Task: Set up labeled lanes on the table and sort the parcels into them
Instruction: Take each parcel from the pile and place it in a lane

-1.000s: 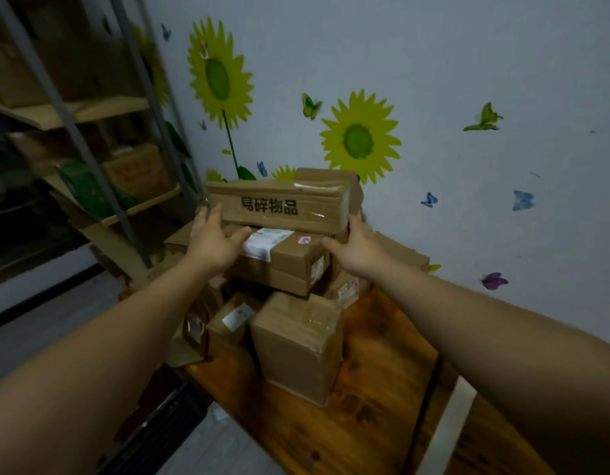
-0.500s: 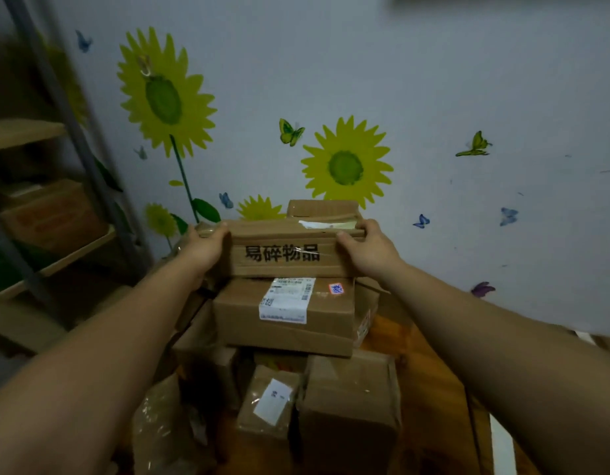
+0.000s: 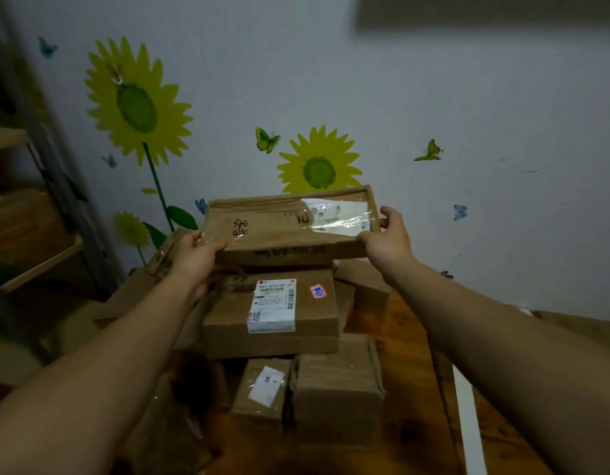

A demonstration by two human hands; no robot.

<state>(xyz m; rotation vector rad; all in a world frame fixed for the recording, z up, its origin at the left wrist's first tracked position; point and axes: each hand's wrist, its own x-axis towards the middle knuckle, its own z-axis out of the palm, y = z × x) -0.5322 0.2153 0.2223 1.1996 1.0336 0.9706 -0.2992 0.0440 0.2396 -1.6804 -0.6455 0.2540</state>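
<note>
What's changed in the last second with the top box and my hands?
The flat brown cardboard box with the taped white label has been lifted slightly and tipped, so its top face now shows instead of its printed side. The left hand and right hand keep their grip on its ends. The brown box with the orange sticker and the pile under it stayed put.

Matt brown cardboard parcel [image 3: 289,228] under glossy clear tape, varnished wooden table [image 3: 413,337]

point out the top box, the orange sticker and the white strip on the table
top box [image 3: 279,234], head view, taped top face
orange sticker [image 3: 318,291], head view, its centre
white strip [image 3: 469,423], head view, mid-length
</note>
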